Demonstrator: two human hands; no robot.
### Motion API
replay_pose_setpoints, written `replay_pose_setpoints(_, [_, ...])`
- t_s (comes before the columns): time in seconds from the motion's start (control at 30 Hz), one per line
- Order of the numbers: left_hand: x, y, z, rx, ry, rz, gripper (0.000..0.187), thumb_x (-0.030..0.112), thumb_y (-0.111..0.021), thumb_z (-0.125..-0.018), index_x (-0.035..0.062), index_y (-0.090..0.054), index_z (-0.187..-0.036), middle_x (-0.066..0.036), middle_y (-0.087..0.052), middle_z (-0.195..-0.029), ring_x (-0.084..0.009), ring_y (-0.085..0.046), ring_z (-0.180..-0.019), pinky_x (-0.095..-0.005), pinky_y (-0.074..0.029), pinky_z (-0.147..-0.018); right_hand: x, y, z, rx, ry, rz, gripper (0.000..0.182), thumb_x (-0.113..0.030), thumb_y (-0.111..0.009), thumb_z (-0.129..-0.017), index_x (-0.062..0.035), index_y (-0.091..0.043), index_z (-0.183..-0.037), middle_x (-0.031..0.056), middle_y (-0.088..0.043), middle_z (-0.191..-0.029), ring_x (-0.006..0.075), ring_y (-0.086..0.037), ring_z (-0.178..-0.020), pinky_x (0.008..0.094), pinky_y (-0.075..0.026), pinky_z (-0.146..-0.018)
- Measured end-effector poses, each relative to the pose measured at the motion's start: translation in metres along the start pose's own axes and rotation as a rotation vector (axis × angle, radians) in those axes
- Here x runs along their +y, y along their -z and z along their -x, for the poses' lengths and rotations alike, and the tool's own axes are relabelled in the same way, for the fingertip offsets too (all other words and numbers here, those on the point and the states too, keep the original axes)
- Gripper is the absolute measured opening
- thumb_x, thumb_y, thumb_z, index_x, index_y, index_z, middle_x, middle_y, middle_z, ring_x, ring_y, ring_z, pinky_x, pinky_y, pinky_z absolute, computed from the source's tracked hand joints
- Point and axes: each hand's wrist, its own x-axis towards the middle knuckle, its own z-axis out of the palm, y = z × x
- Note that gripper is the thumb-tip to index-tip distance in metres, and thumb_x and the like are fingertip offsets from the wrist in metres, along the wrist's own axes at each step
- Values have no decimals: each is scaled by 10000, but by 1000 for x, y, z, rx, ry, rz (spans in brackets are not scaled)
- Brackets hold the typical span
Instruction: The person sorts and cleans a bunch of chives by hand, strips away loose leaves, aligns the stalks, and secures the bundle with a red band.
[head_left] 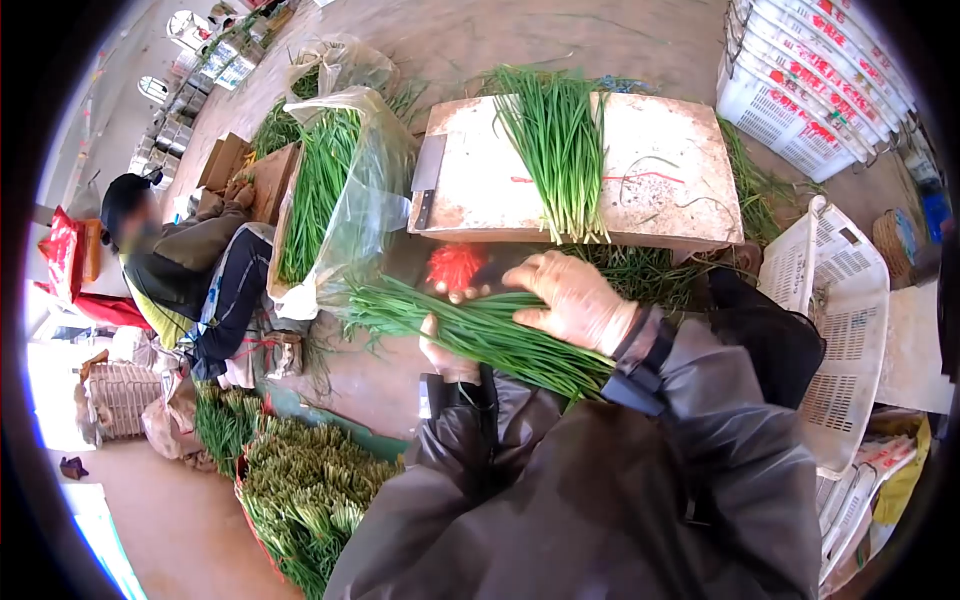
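Note:
A bunch of long green garlic chives [490,335] lies slantwise across my lap. My left hand [452,358] cups it from underneath, with the thumb on the near side and fingertips showing beyond the far side. My gloved right hand [578,298] grips the bunch from above, nearer my body, its thumb lying across the stalks. Just past the left fingertips is a cluster of red bands [455,266]. In front stands a worn white board [660,140] bearing another pile of chives [555,150]. A cleaver [428,175] lies at the board's left edge.
A clear plastic bag [375,190] of chives stands left of the board. Bundled chives [310,490] fill the lower left. A seated person [190,260] works at far left. White crates [800,90] stack at upper right; another white crate [845,340] stands at my right.

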Motion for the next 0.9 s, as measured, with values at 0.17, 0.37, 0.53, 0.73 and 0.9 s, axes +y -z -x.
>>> replay_pose_setpoints(0.17, [1, 3, 1, 51, 15, -46, 579, 339, -663, -887, 29, -512, -1351, -110, -580, -1100, -307, -583, -1150, -465, -461, -1083, -36, -38, -11, 204, 40, 137, 409, -353, -758, -827, -136, -670, -1163, 57, -657, -1017, 279, -626, -1004, 434, -509, -857])
replay_pose_setpoints(0.37, [4, 19, -1, 266, 49, -104, 471, 309, -666, -909, 48, -555, -1284, -95, -625, -1049, -280, -604, -1100, -483, -469, -1095, 20, -52, -23, 3, -183, -442, 497, -515, -680, -939, -64, -674, -1147, 155, -742, -1056, 352, -715, -988, 449, -559, -830])
replay_pose_setpoints(0.53, [2, -12, -8, 199, 99, -39, 314, 277, -631, -943, 46, -617, -1155, -135, -661, -1000, -337, -630, -1056, -544, -439, -1102, 36, -20, -2, -28, -214, -304, 1169, -763, -758, -724, 68, -429, -1478, 300, -598, -1346, 428, -580, -1272, 449, -469, -1070])
replay_pose_setpoints(0.73, [-18, -105, -32, 455, 281, -257, 283, 275, -656, -957, 18, -672, -1073, -133, -720, -995, -280, -677, -932, -423, -539, -929, 23, -32, 3, -146, -208, -246, 1219, -607, -890, -601, 37, -370, -1495, 298, -598, -1327, 425, -612, -1218, 457, -489, -1041])
replay_pose_setpoints(0.9, [-46, -143, -57, 79, 414, -197, 159, 144, -633, -1007, 66, -655, -1145, -17, -700, -1124, -172, -641, -1077, -412, -467, -1065, 60, 2, 21, 26, -304, -739, 556, -162, -841, -732, 4, -632, -1220, 116, -734, -1043, 207, -687, -986, 339, -532, -913])
